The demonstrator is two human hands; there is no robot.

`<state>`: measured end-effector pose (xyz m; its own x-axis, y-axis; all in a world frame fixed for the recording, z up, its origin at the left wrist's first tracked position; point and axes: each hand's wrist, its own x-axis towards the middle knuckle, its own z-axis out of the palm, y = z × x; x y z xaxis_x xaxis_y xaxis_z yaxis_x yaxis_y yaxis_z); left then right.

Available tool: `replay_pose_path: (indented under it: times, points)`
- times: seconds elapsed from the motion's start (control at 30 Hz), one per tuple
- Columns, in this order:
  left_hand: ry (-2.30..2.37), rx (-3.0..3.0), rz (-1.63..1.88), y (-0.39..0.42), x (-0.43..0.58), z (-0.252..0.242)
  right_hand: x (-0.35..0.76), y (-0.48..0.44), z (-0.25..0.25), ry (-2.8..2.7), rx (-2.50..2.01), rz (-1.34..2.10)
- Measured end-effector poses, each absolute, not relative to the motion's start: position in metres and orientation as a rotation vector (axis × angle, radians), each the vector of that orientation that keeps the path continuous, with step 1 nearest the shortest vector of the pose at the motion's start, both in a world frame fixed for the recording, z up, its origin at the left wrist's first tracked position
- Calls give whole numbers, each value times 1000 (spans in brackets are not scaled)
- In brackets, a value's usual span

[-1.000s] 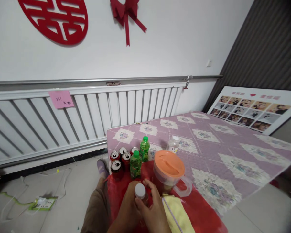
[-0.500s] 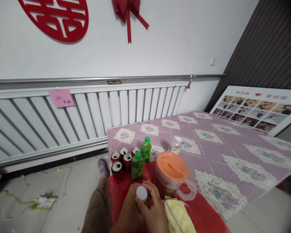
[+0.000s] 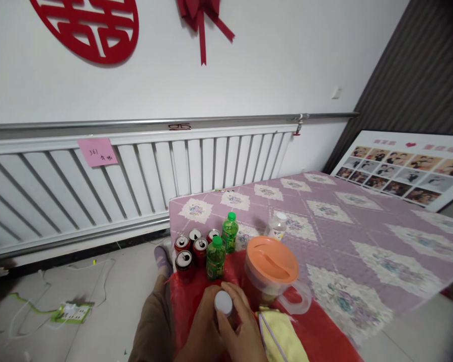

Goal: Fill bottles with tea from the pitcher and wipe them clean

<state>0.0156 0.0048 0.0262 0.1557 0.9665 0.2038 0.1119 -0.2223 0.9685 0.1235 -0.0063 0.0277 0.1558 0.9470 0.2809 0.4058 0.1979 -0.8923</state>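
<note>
**Capped bottle being secured by both hands**

A white-capped bottle point(image 3: 224, 302) is being held cap uppermost, low in the view, over or on the red sheeting point(image 3: 315, 329); whether its base is being supported cannot be told. Its body is largely being hidden by the grip. The fingers of the left hand point(image 3: 204, 322) are being curled around one side; those of the right hand point(image 3: 243, 322) are being closed on the other, with the thumb being set close under the cap.

The step in hand is being judged a two-handed hold, the cap being in place. For any further handling, a firm grip on the body is being judged necessary, with sideways clearance being observed: a yellow cloth point(image 3: 281, 334) is being noted beside the right hand, an orange-lidded pitcher point(image 3: 274, 261) ahead and to the right, and a green-capped bottle point(image 3: 215, 264) directly ahead, near opened drinks cans point(image 3: 184, 266).
</note>
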Motion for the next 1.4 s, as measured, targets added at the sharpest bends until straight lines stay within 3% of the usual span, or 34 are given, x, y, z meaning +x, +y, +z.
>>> replay_pose_path:
  times: [0.23, 0.5, 0.77, 1.07, 1.4]
  points:
    - [1151, 1481, 1125, 6, 17, 26, 118, -7, 26, -1176, -1451, 732]
    - [1091, 1551, 1203, 5, 16, 26, 121, -6, 31, -1362, -1378, 585]
    - [1076, 1416, 1161, 6, 17, 20, 120, -9, 28, -1269, -1496, 780]
    - [1080, 1493, 1222, 4, 16, 32, 120, -8, 30, -1376, -1393, 640]
    - [1136, 1436, 1185, 5, 19, 31, 116, -8, 33, -1237, -1486, 745]
